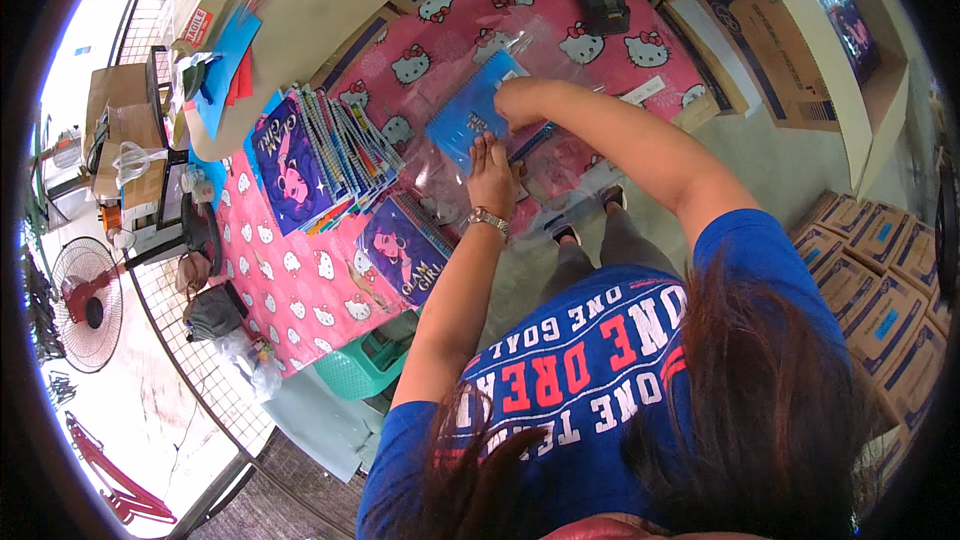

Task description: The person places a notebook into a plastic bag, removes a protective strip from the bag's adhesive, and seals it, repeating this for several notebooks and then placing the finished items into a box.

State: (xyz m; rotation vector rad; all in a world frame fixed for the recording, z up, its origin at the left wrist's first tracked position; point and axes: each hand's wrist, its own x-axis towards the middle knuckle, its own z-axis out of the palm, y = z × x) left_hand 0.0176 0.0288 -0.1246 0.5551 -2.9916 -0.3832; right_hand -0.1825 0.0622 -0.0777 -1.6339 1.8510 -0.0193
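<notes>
A blue spiral notebook [460, 118] lies tilted on the pink table cover, with clear plastic film [535, 45] around it. My left hand [490, 176] rests on the notebook's near edge, fingers stretched out. At its right side my right hand [522, 102] is closed, its knuckles up; whatever its fingers grip is hidden. To the left stands a fanned stack of spiral notebooks [300, 155], the top one purple with a drawn figure. Another purple notebook [400, 245] lies close to my left forearm.
A black tape dispenser [600, 0] sits at the table's far side. Cardboard boxes [765, 45] stand at the right, more cartons [880, 280] on the floor. A green plastic stool [365, 365] is beside the table's near edge. A fan [88, 305] stands at far left.
</notes>
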